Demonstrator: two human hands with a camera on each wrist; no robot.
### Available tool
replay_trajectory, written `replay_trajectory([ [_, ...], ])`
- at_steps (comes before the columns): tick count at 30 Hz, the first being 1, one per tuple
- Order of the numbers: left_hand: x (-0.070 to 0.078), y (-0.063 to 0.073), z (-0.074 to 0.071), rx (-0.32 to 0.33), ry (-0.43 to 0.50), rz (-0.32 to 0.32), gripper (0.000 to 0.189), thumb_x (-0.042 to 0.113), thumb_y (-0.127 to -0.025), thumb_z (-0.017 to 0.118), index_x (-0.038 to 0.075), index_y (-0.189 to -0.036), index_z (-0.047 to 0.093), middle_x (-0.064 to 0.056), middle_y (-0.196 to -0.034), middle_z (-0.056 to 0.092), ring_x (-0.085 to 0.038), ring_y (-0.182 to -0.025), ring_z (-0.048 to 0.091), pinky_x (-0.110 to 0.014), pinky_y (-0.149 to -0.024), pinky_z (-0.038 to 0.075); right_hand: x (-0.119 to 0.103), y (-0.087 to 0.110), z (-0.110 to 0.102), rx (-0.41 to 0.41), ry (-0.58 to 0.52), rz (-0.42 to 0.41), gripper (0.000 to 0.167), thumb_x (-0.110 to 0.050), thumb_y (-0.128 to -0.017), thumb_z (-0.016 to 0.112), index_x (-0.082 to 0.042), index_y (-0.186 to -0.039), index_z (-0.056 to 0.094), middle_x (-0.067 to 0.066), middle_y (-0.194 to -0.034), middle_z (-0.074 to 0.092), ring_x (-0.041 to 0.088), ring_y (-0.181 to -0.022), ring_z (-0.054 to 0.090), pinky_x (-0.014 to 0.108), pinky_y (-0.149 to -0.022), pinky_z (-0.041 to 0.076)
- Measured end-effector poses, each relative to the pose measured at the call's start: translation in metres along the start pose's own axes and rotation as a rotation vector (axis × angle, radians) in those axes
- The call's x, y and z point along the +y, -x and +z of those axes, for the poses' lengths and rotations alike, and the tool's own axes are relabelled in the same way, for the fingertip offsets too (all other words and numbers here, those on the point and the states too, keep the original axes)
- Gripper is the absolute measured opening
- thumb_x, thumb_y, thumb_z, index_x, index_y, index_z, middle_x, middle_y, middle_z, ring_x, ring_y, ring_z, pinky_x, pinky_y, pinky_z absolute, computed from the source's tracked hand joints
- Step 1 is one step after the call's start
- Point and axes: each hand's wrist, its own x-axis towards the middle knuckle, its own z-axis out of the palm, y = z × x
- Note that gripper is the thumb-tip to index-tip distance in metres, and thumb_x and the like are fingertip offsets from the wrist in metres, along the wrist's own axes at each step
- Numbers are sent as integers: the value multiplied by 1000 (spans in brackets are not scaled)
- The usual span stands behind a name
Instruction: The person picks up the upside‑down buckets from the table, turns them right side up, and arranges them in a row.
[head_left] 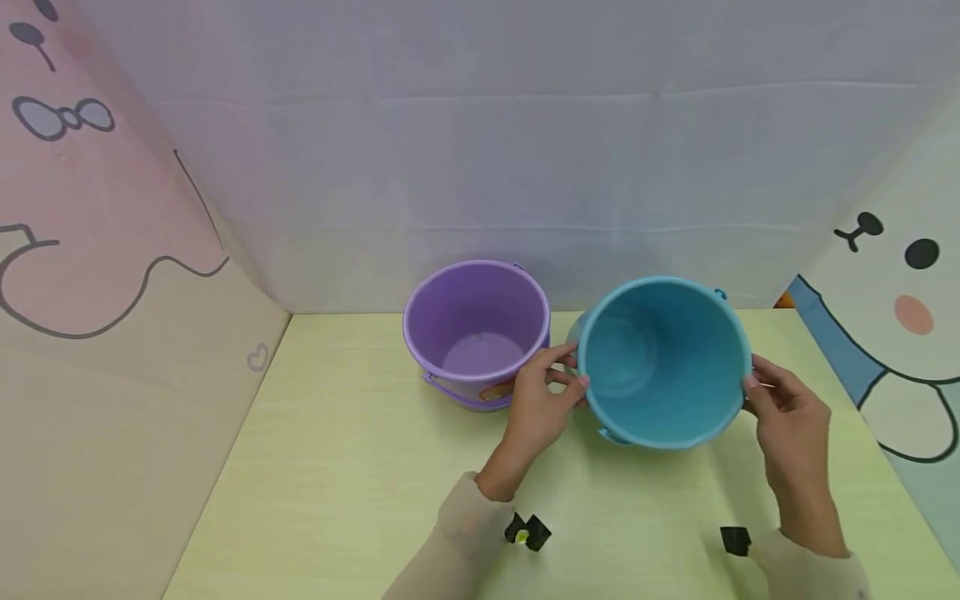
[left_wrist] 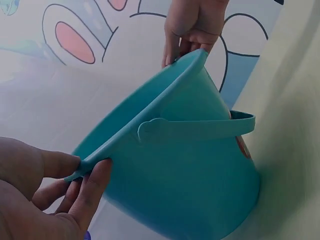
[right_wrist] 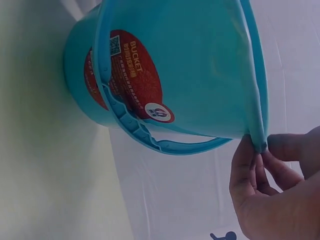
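A teal bucket (head_left: 667, 367) is held by both hands at opposite sides of its rim, its mouth tilted toward the head camera. My left hand (head_left: 542, 404) pinches the rim on the left, thumb on the inner side and fingers outside. On the right, my right hand (head_left: 795, 417) pinches the rim the same way. The bucket's handle (left_wrist: 200, 129) hangs along its outer side, and a red label (right_wrist: 131, 70) reading BUCKET shows in the right wrist view. Close to the left hand stands a purple bucket (head_left: 480, 333), upright on the table, with its handle hanging at the front.
The pale yellow-green table (head_left: 322, 467) meets a white sheet (head_left: 510, 150) at the back. Printed cartoon panels flank it left and right. Small black pieces (head_left: 528, 532) lie near the left sleeve, and another black square (head_left: 736, 541) sits by the right sleeve.
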Motion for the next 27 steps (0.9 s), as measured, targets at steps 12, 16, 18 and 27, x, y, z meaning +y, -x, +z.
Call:
replay_trajectory([
  [12,-1,-5,5,69,-11,-20,60,-11,-92,71,-2,-149,56,-16,-122,62,-19,-96,70,-32,-76,65,-1,1,-9,-210,-209,-14,43,-1,-104,65,-2,-146,60,-5,-111,64,0,-91,73,12,-78,59],
  [16,1,-6,8,69,-25,-27,68,-12,-89,73,-1,-153,52,-15,-128,59,-15,-101,67,-25,-79,62,-5,-1,-7,-198,-226,-14,46,-1,-104,64,2,-149,55,-6,-110,67,1,-91,73,11,-79,58],
  [18,2,-6,11,76,-13,-27,69,-13,-89,72,-1,-153,51,-16,-129,58,-15,-101,66,-24,-79,62,-6,-2,-7,-197,-224,-11,47,-1,-104,63,3,-150,54,-5,-111,65,0,-92,72,11,-80,58],
  [27,2,-8,20,96,-11,-63,72,-13,-89,71,-2,-156,47,-15,-130,56,-12,-100,62,-24,-83,62,-10,-13,-7,-205,-281,37,40,-2,-104,64,-5,-144,63,0,-113,59,4,-96,69,13,-80,59],
])
